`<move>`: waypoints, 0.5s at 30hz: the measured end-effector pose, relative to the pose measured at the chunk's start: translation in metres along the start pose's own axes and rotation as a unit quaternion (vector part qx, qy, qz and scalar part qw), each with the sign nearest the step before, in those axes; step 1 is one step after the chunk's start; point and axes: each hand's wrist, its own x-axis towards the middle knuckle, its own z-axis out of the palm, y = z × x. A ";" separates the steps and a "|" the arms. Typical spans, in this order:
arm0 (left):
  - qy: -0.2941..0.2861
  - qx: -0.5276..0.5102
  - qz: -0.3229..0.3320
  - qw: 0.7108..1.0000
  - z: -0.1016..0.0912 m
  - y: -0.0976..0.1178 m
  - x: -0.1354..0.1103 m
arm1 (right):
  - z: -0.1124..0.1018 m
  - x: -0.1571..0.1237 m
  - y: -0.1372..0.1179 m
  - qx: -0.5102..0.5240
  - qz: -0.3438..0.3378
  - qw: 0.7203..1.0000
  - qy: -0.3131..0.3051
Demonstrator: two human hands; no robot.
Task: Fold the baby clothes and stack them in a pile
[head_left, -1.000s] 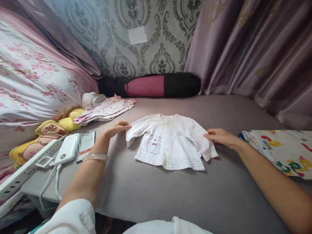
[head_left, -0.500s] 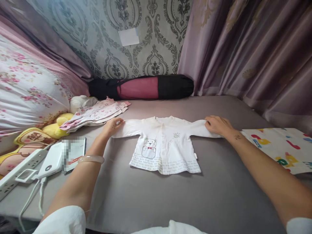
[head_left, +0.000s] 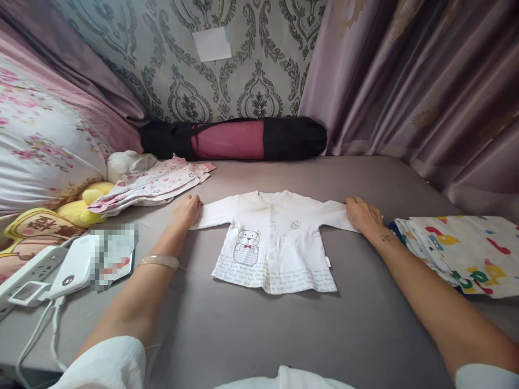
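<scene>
A small white baby shirt (head_left: 253,232) lies flat, front side up, on the grey sheet, its sleeves stretched out to both sides. It has a row of buttons, a printed bear and a small bee. My left hand (head_left: 188,210) is closed on the end of the sleeve at the left, its fingertips partly hidden. At the opposite cuff, my right hand (head_left: 362,214) has its fingers curled over the other sleeve. A pale bangle (head_left: 159,261) sits on my left forearm.
Pink-patterned baby clothes (head_left: 152,186) lie at the left, near plush toys (head_left: 91,202). Closer are a power strip (head_left: 34,270), a white power bank (head_left: 73,267) and a phone (head_left: 124,265). Folded colourful cloth (head_left: 478,251) lies right; a black-and-red long bag (head_left: 231,139) lies against the wall.
The view has shifted slightly. Both hands stay at the sleeve ends, with the fingers of my right hand bent further down over the cuff. The shirt lies spread much as before.
</scene>
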 end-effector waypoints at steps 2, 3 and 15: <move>0.053 0.015 -0.014 0.998 -0.002 0.004 -0.009 | -0.003 -0.005 -0.001 -0.008 -0.009 1.000 0.029; 0.085 0.017 -0.019 0.996 -0.005 0.006 -0.014 | -0.006 -0.009 -0.002 -0.008 -0.012 0.999 0.052; -0.085 -0.296 -0.035 0.951 -0.028 0.040 -0.130 | -0.032 -0.109 -0.057 0.278 0.011 0.957 -0.083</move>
